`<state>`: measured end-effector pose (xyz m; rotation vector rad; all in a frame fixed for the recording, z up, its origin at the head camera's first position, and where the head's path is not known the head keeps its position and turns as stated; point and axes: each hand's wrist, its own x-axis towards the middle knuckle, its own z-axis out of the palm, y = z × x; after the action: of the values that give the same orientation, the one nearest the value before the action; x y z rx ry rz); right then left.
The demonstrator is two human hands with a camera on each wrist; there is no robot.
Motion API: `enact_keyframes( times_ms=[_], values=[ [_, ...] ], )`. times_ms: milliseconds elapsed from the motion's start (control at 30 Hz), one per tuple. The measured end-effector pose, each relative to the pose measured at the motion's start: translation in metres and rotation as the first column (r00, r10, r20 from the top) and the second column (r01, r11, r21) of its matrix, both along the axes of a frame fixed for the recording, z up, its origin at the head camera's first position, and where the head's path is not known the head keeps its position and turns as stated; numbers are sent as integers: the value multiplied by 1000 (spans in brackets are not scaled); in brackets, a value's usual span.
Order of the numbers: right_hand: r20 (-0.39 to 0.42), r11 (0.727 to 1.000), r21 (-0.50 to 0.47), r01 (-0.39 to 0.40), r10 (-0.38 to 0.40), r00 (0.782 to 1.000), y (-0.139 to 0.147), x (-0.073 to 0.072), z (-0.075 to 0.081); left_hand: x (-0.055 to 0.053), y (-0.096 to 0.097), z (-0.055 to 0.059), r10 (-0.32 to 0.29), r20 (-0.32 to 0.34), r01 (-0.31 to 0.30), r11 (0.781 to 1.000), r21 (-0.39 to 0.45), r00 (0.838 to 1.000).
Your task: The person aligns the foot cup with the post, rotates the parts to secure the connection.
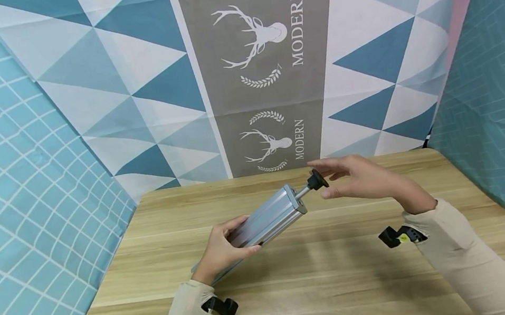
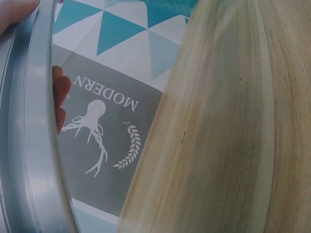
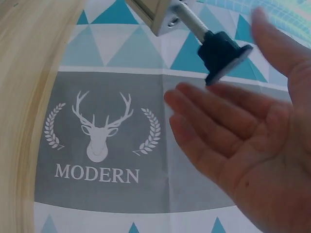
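A silver aluminium profile is held tilted above the table, its upper end pointing to the right. My left hand grips it near the lower end, thumb on the near side. In the left wrist view the grooved profile fills the left edge, with fingertips showing behind it. From the upper end cap a threaded rod sticks out, carrying a black levelling foot. My right hand is beside that foot, its fingers loosely extended. In the right wrist view the palm faces the foot without gripping it.
Below both hands lies a wood-grain table. A patterned cloth with deer heads and triangles hangs behind its back edge. Blue cloths hang at the left and right. Each wrist wears a black camera mount.
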<state>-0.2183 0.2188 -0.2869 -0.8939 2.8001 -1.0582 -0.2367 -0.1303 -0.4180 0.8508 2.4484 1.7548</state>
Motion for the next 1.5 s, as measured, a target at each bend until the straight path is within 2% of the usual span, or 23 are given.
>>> enact_keyframes(
  times_ms=[133, 233, 400, 533, 600, 733, 833, 1067, 1167, 1300, 1500],
  values=[
    [7, 996, -24, -82, 82, 997, 2, -2, 2, 1, 1, 1, 4, 0, -4, 1000, -7, 1000],
    [-1, 995, -31, -99, 99, 995, 3, -2, 2, 2, 2, 2, 8, 6, -8, 1000, -11, 1000],
    [-31, 999, -16, -31, 30, 999, 2, -2, 2, 7, 4, 11, 11, 24, -10, 1000, -20, 1000],
    [-10, 999, -34, 37, -37, 999, 0, -2, 0, 7, 4, 12, 26, 29, -25, 999, -24, 999],
    [-6, 997, -31, 65, -65, 998, -2, -2, 0, 10, 4, 17, 27, 23, -26, 999, -32, 999],
    [-1, 996, -18, 84, -84, 996, -4, -2, 0, 8, 4, 15, 22, 13, -21, 999, -43, 1000],
    [-6, 998, -15, 65, -65, 998, -2, -2, 0, 2, 1, 4, 16, 3, -16, 1000, -27, 1000],
    [41, 997, -60, -39, 41, 998, 6, -1, 4, 2, 0, 1, 7, -10, -7, 1000, 5, 1000],
    [35, 996, -64, -61, 64, 997, 6, -1, 5, 1, 1, 1, 3, -10, -3, 1000, 7, 1000],
    [7, 998, -55, -9, 10, 1000, 3, -3, 3, 0, 1, 0, 2, -6, -2, 1000, 8, 1000],
    [36, 992, -95, 79, -76, 996, -5, -3, 0, 0, 0, 0, 8, -8, -8, 1000, 8, 1000]
  ],
)
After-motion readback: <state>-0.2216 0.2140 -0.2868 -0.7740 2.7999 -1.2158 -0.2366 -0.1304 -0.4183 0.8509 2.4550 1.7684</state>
